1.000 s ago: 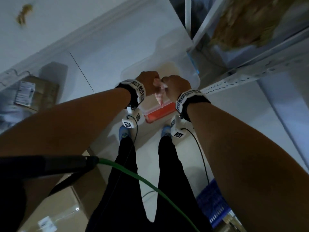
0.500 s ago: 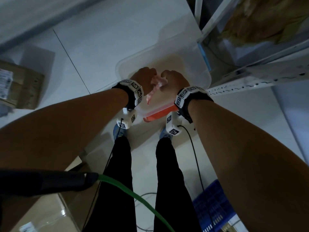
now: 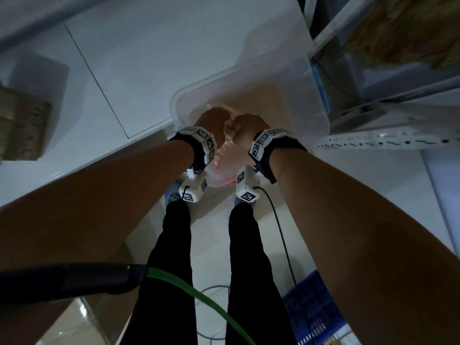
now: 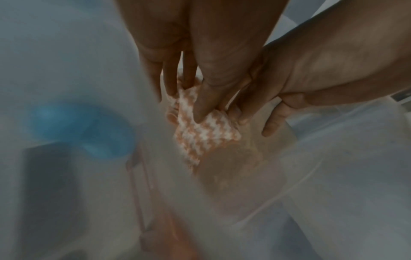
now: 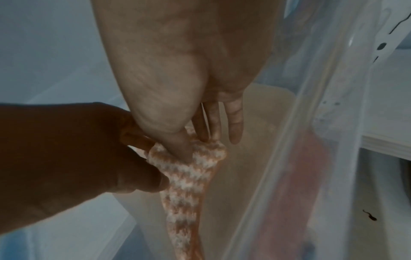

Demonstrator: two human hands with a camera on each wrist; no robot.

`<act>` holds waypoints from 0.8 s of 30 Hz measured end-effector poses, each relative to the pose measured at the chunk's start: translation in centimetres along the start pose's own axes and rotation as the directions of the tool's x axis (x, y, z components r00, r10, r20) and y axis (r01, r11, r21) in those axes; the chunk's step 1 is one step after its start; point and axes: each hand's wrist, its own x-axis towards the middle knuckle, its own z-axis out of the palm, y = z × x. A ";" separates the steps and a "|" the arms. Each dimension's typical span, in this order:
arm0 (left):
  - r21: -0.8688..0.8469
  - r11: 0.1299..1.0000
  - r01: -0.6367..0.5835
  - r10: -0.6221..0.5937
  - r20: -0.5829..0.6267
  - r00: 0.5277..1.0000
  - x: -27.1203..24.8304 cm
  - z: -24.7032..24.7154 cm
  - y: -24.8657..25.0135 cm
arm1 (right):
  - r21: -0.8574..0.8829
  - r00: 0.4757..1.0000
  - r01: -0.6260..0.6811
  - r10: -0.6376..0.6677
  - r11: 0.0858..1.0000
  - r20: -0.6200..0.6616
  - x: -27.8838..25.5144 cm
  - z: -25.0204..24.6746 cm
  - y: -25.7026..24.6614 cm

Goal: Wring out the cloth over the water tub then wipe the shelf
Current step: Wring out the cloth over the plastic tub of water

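An orange-and-white checked cloth [image 3: 227, 139] is bunched between both hands above the clear plastic water tub [image 3: 302, 78]. My left hand [image 3: 213, 123] pinches its upper part with thumb and fingers, seen close in the left wrist view [image 4: 189, 105]. My right hand [image 3: 249, 128] pinches the same bunch with thumb against fingers [image 5: 198, 147]. A twisted tail of the cloth [image 5: 184, 202] hangs down into the tub. The water in the tub looks cloudy brown. The white metal shelf rail [image 3: 378, 143] runs just right of the tub.
A cardboard box [image 3: 22, 130] sits on the floor at far left, another [image 3: 74, 322] near my left leg. A blue crate [image 3: 313, 307] is at bottom right. A green cable [image 3: 199, 295] crosses my legs. Packed shelves [image 3: 398, 46] rise at upper right.
Both hands have gone lower and further over the tub, still holding the cloth between them. The head view has dropped closer to the tub.
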 end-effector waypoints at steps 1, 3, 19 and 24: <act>-0.004 1.000 0.008 -0.008 0.006 1.000 0.2 0.2 -0.2 | 0.006 1.000 -0.008 0.008 1.000 0.009 0.4 0.2 0.0; -0.026 0.999 0.031 -0.030 0.044 0.999 0.5 0.5 -0.3 | 0.009 0.999 -0.026 0.026 1.000 0.035 1.1 0.6 -0.3; 0.100 0.995 0.008 -0.032 0.247 0.969 0.5 1.4 -0.5 | 0.000 0.988 -0.029 0.029 1.000 0.151 2.5 2.6 0.2; 0.150 0.988 -0.025 -0.025 0.321 0.947 0.3 1.2 -0.2 | 0.023 0.990 0.053 -0.056 0.998 0.133 1.7 3.0 0.4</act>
